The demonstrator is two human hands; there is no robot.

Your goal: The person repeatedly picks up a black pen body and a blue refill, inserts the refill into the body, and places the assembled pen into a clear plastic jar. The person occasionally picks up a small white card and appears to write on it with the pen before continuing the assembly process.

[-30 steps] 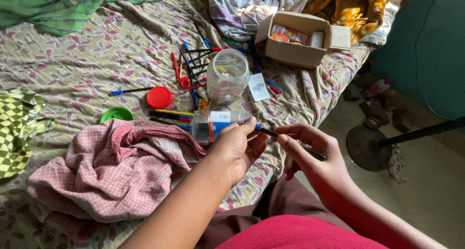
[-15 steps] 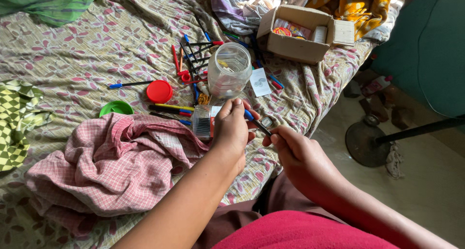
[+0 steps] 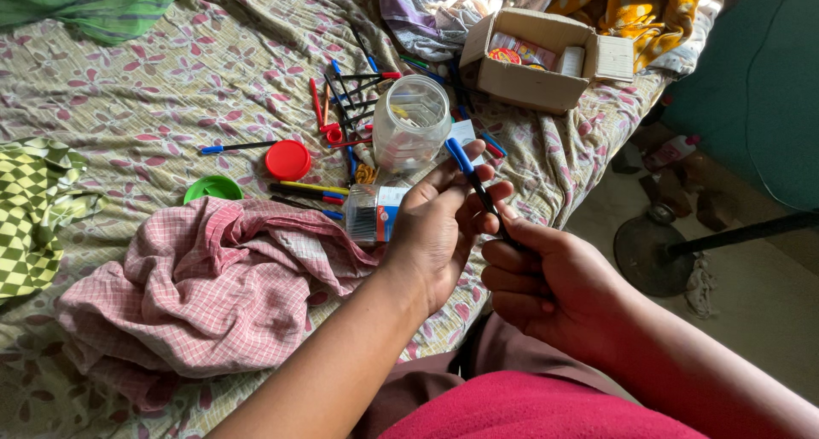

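Plastic pen, blue-capped, dark barrel, held above bed edge: right hand closed on lower barrel, left hand pinching near cap. Judged light, stiff, smooth; mid-barrel grip safest.

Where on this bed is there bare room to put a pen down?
Bare floral bedsheet lies between the green cloth and the round red lid. It is crowded around the clear plastic jar, the scattered pens and the cardboard box.

Blue-capped black pen, tilted upright
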